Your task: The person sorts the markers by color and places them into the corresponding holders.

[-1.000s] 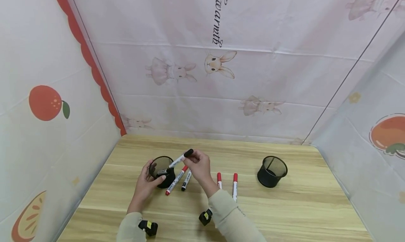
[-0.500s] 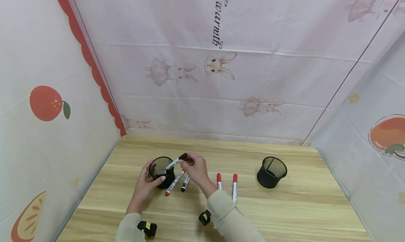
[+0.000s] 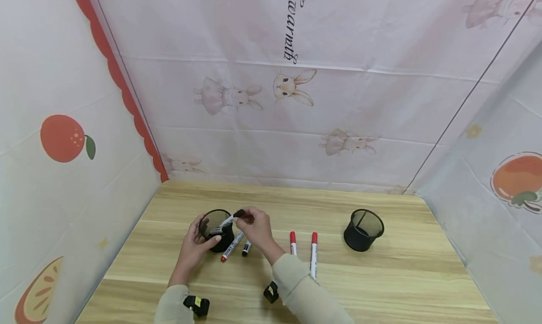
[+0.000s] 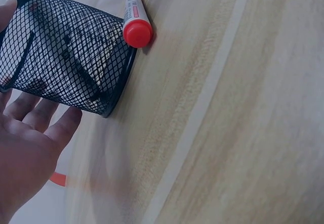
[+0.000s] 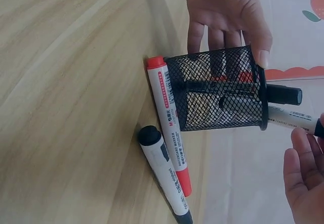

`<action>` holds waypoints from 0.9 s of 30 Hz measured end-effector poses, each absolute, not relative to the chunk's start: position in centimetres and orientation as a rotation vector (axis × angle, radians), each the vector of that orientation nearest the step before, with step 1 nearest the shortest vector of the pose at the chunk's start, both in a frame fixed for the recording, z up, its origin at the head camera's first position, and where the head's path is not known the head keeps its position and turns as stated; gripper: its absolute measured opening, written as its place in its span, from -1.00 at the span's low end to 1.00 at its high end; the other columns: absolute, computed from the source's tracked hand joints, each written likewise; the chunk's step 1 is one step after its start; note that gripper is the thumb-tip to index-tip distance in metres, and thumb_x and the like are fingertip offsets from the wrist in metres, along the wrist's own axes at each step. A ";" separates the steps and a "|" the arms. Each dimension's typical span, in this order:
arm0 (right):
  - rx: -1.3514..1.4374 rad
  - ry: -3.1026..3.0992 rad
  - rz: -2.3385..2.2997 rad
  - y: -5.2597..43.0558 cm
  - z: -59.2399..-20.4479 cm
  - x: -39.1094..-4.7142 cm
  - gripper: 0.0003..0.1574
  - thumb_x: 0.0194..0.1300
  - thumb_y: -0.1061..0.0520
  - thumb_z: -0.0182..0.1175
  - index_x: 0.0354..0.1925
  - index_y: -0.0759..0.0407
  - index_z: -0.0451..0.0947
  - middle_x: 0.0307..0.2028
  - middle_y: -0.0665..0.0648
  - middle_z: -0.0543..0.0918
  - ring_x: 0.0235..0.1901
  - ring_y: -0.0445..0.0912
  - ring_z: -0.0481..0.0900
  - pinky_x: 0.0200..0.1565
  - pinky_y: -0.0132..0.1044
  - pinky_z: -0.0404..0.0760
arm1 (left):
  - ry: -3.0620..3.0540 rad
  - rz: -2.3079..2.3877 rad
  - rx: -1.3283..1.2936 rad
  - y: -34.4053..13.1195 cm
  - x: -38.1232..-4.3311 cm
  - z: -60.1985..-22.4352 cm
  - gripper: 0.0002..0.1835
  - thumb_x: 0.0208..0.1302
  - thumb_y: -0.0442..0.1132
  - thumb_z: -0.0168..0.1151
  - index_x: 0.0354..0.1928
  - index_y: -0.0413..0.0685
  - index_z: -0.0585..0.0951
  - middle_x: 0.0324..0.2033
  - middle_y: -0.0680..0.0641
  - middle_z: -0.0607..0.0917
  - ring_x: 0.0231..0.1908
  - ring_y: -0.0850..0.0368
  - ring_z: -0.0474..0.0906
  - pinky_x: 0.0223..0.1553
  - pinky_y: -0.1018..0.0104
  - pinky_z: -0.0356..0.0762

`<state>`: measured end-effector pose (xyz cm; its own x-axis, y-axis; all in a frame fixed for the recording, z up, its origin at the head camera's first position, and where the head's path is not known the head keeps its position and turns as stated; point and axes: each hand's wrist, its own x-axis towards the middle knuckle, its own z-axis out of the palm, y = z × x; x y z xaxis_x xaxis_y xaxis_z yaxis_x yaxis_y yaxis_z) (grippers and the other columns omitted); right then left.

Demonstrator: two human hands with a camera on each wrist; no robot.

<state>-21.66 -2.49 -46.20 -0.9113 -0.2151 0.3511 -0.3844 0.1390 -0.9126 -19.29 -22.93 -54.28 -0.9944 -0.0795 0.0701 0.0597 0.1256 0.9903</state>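
My left hand (image 3: 195, 248) holds a round black mesh pen cup (image 5: 223, 107), thumb at the rim and fingers round its far side. One black-ended marker (image 5: 283, 94) stands in the cup and pokes past the rim. Between thumb and fingers, my right hand (image 3: 257, 227) pinches a white whiteboard marker with a black cap (image 5: 291, 117). That marker slants over the rim, its lower end inside the mesh. Against the cup's base lies a red-capped whiteboard marker (image 5: 169, 112). Beside it is a black-capped one (image 5: 163, 171), partly hidden by my right hand in the head view.
Two more red-capped markers, a left one (image 3: 293, 241) and a right one (image 3: 314, 253), lie to the right of my right hand, partly behind the sleeve. A second mesh cup (image 3: 360, 239) stands farther right on the wooden table (image 3: 406, 277). Printed cloth walls (image 3: 262, 154) enclose the table.
My right hand has moved left and slightly down, and the black-capped marker has sunk deeper into the cup. The left hand and the cup have stayed in place.
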 end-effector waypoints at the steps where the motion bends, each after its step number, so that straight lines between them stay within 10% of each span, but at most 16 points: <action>1: 0.595 -2.275 1.881 -2.5 -46.3 -21.7 -0.85 0.15 0.37 0.24 -0.26 0.43 0.57 -0.41 0.21 0.63 -0.43 -0.03 0.59 -0.37 -0.37 0.59 | -2.274 -2.010 0.021 -22.9 -19.3 -54.3 -0.09 0.12 -0.27 0.36 0.42 -0.08 0.03 0.32 -0.23 0.20 0.32 -0.09 0.04 0.27 -0.03 -0.01; 27: 0.539 -2.469 1.865 -2.3 -48.0 -22.9 -0.68 0.22 0.22 0.23 -0.04 0.27 0.55 -0.28 0.17 0.62 -0.36 -0.15 0.58 -0.29 -0.36 0.57 | -2.255 -2.076 0.006 -22.6 -18.6 -52.3 -0.09 0.11 -0.31 0.36 0.42 -0.10 0.02 0.32 -0.30 0.16 0.33 -0.18 -0.01 0.28 -0.05 -0.05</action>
